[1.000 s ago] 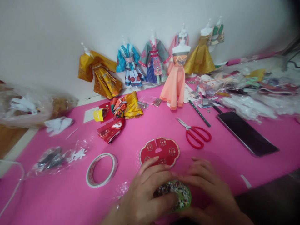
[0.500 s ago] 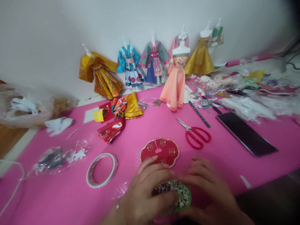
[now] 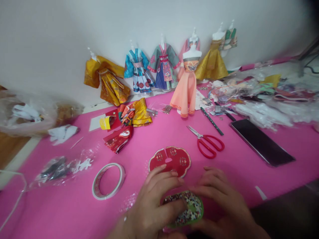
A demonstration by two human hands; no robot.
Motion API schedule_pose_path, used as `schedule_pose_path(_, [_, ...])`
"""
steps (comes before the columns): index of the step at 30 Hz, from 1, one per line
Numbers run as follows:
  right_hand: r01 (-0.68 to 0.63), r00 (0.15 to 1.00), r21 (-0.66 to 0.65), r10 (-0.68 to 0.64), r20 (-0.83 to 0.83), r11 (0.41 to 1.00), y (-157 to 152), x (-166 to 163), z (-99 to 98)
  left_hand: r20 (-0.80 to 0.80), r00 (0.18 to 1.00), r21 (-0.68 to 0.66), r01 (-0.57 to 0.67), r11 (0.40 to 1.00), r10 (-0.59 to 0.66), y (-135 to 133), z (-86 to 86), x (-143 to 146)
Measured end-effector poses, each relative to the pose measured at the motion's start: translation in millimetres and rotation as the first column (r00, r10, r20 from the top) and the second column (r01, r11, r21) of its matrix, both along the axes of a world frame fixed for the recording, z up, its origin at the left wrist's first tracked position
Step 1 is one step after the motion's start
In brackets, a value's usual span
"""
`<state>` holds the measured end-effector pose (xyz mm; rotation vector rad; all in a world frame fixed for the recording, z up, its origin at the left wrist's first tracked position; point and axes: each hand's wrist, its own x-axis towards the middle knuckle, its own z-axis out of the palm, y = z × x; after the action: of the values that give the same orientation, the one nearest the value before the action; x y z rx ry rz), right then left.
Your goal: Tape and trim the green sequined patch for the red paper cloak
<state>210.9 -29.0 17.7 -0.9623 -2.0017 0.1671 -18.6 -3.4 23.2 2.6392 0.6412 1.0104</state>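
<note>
A small green dish [image 3: 201, 212] full of mixed tiny beads sits low in the view, between my hands. My right hand [image 3: 224, 202] grips its right end, fingers along the far side and thumb at the near side. Over the left end lies my left hand [image 3: 154, 202], fingers stretched and apart, its thumb reaching across the beads. Whether any bead sticks to that thumb is too small to tell. Just beyond my left fingertips lies a flat red scalloped collar piece [image 3: 178, 157] with a slit, a keyhole opening and pale edging.
Red-handled scissors [image 3: 206, 141], a pencil [image 3: 211, 121] and a phone [image 3: 261, 142] lie to the right. A tape roll [image 3: 108, 181] and folded red cloth [image 3: 119, 139] are left. Several dressed doll forms [image 3: 163, 63] stand along the wall. Plastic bags [image 3: 264, 106] pile up at the back right.
My left thumb has shifted up across the dish, so more beads show. My right hand stays at the dish's end, and the other things lie as before.
</note>
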Motion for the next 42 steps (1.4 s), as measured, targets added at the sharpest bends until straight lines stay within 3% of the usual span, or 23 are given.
schedule_pose_path(32, [0.022,1.000,-0.001,-0.022,0.009,1.000,-1.7,0.2,-2.2,-0.013,0.999,0.010,0.043,0.999,-0.043,2.6,3.3,2.6])
schedule_pose_path(42, [0.038,0.999,-0.001,-0.038,-0.002,0.999,-2.1,-0.1,-3.3,-0.010,0.999,0.032,0.046,0.998,-0.045,7.0,-5.3,-3.1])
